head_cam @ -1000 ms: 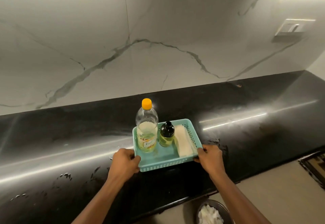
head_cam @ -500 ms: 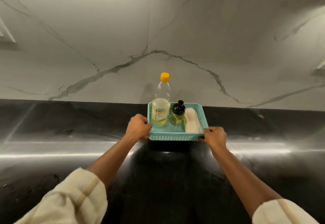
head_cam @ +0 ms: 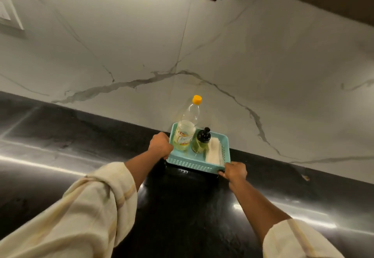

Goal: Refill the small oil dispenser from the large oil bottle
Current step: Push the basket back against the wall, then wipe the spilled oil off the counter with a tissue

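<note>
Change over the last second: the teal perforated plastic basket point(head_cam: 194, 164) is no longer by the front edge of the glossy black stone countertop point(head_cam: 182, 207). It now sits far back, at the back edge just short of the white veined marble wall point(head_cam: 121, 55), and both arms are stretched out to it. I can't tell whether its base is fully down on the countertop or a touch above it. Contents look unshifted. The large clear plastic oil bottle point(head_cam: 187, 132) with the orange screw cap point(head_cam: 197, 99) stands upright at the basket's left end, roughly a third full of pale yellow oil. The small glass oil dispenser point(head_cam: 201, 141) with a black pump top stands upright close beside it mid-basket; whether they touch isn't clear. A folded white cloth point(head_cam: 213, 152) lies along the right wall. For the task this is only staging — cap on, pump top on, no pouring started. The left hand point(head_cam: 160, 145) grips the basket's left wall, fingers curled over the rim. The right hand point(head_cam: 234, 171) grips the near right corner, fingers wrapped on the rim. Neither hand touches bottle or dispenser — I judge both must let go of the basket before uncapping.
</note>
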### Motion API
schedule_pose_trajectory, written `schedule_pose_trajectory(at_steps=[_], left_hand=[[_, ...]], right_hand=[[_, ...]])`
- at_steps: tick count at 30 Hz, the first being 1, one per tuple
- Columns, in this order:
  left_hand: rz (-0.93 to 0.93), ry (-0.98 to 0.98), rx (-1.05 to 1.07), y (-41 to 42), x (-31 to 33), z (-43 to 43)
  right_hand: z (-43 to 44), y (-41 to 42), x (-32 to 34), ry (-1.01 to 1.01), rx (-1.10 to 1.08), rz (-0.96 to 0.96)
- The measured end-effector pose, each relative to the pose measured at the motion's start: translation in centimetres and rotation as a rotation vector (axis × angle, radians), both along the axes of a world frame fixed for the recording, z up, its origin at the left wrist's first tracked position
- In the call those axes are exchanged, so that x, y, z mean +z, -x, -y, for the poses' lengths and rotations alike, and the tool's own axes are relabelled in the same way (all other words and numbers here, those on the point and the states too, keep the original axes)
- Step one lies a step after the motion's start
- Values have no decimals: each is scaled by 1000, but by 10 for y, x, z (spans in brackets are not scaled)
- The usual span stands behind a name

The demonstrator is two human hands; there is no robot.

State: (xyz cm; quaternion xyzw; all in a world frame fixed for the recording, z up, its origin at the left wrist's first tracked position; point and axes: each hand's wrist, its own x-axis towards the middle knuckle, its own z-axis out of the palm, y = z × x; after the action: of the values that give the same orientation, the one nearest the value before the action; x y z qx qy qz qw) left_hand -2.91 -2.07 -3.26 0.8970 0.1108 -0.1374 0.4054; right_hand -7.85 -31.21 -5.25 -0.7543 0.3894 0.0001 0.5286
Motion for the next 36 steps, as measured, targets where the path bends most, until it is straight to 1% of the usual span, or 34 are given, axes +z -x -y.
schedule_pose_trajectory(at_steps=[2,3,4,5,6,7,8,9,10,13,16,18,22,25,28,30,32,36], left_hand=[[-25,50,1,-5,0,1],[-41,88,13,-7,0,1],[-63,124,22,-5,2,0],[-70,154,21,-4,3,-1],[-71,173,19,1,6,-4],[-53,188,22,7,9,-6],[-34,195,30,13,12,-9],[-4,199,34,18,13,-12],[23,211,48,24,14,-17],[107,279,96,52,17,-35],[150,384,159,92,14,-55],[150,433,181,124,10,-69],[120,473,170,172,4,-93],[113,484,173,191,5,-110],[123,533,260,201,7,-125],[145,579,307,211,8,-135],[145,605,307,222,7,-147],[106,602,287,249,2,-171]], right_hand=[[5,-8,1,-15,25,-31],[7,-11,5,6,47,-64],[7,-12,9,76,86,-105],[7,-13,16,223,148,-152],[5,-14,22,416,220,-174],[1,-15,30,582,285,-143],[-4,-17,36,697,349,-66],[-11,-20,39,767,417,-7],[-16,-25,40,796,478,16],[-26,-39,34,790,613,-77],[-26,-45,23,820,643,-175],[-25,-47,16,853,632,-172],[-22,-47,22,807,507,-75],[-25,-39,53,679,429,47],[-38,-10,92,534,334,188],[-49,22,109,458,365,251],[-62,61,115,419,412,270],[-111,145,84,426,460,263]])
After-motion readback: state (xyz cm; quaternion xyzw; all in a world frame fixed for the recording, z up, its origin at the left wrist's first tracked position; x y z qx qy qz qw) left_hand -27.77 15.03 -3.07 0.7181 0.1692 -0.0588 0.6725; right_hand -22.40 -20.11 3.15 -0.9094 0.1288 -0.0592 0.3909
